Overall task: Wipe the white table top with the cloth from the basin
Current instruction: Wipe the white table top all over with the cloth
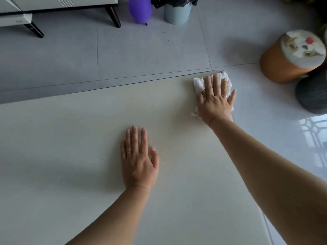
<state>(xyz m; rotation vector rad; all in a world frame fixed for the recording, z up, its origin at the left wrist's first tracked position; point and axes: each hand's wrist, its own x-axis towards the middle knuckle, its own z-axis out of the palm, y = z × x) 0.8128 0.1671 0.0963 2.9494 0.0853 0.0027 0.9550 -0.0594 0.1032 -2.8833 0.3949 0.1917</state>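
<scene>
**Hands flat on the white surface (70, 156), the right one pressing the cloth (198, 83) at its far right corner**

Both hands lie palm down with straight, spread fingers, and neither is curled round anything. The right hand (215, 101) presses flat on the cloth, a crumpled white piece with small yellow marks. The cloth sits on the surface right at the far right corner. Parts of it show past the fingertips, to the left of the hand and under the heel of the palm. The right arm stretches out over the right part of the surface.

The left hand (138, 160) rests on bare surface around the middle, nearer and to the left of the cloth and well apart from it, with its thumb out to the right. A thin gold ring (129, 152) sits on one left finger, and a second ring (226, 96) on a right finger.

Pale grey floor (141, 50) tiles lie beyond the far edge and along the right side. To the right of the corner stands an orange stool (283, 68) with a cat picture on its top, and just nearer than it a dark grey stool (313, 92). At the far side are a purple balloon (139, 9), a pale bin (177, 14) with a black liner just right of it, and a white cabinet (53, 4) on dark legs to the left. A window reflection (315, 135) shines on the floor at the right.
</scene>
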